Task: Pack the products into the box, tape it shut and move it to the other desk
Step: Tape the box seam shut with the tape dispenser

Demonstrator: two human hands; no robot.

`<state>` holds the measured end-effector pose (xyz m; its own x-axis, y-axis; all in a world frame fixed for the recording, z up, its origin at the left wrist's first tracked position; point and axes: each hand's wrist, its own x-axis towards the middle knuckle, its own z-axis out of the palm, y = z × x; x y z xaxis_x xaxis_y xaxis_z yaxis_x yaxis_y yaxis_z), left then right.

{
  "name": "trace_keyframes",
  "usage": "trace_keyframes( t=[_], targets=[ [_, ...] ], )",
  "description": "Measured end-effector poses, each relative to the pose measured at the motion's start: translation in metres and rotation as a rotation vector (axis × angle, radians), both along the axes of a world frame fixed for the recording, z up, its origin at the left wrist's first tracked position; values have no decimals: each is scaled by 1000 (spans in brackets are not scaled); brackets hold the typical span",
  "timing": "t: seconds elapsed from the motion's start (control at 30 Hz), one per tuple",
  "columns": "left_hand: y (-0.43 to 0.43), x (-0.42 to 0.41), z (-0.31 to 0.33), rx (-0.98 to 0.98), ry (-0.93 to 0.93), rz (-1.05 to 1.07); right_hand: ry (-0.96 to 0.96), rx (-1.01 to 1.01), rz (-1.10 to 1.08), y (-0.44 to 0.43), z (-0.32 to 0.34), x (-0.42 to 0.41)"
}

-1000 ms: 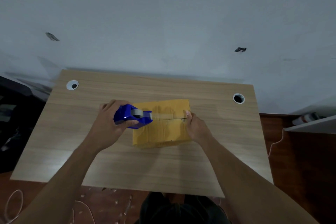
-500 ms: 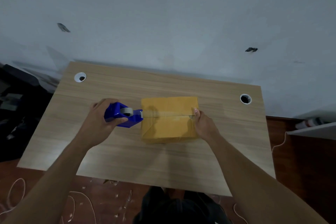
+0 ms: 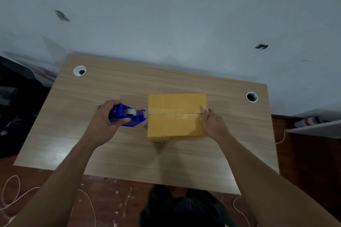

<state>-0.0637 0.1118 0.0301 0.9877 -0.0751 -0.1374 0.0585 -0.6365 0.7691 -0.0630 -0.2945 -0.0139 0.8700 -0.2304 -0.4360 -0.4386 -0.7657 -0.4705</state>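
1. The left hand (image 3: 103, 123) is clenched around a blue plastic tape dispenser (image 3: 127, 117) carrying a grey roll of tape; its fingers (image 3: 103, 106) curl over the far side and the thumb presses the near side. The dispenser's cutting end points right and sits just beside the box's left edge, apart from it or barely so.
2. The yellow-brown rectangular cardboard box (image 3: 175, 125) lies closed near the middle of the light wood-grain counter (image 3: 73, 134), slightly right of centre. A strip of clear tape runs left to right over its dark centre seam.
3. The right hand (image 3: 214, 125) rests against the box's right end, fingers (image 3: 204, 108) laid flat on the top edge at the seam, pressing rather than gripping.
4. Two round white-rimmed cable holes sit at the counter's far corners, one at the left (image 3: 79, 70), one at the right (image 3: 251, 96). Both are well apart from the box.
5. White cords (image 3: 11, 190) trail over the reddish-brown floor, and a grey shelf edge (image 3: 313, 129) shows at far right.
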Motion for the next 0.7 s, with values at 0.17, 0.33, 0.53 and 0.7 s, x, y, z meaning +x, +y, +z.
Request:
trace_keyframes(
  t=[0.17,0.33,0.53,0.7],
  targets=[
    [3,3,-11,13,-2,-40,8,-46,-1,3,4,0],
    [5,8,-22,5,5,-47,6,-78,-3,4,4,-1],
    [1,11,-31,-30,30,-52,-9,-91,-20,0,3,-3],
    [-12,15,-35,-71,25,-48,-1,-131,-20,-17,5,-2]
  ],
)
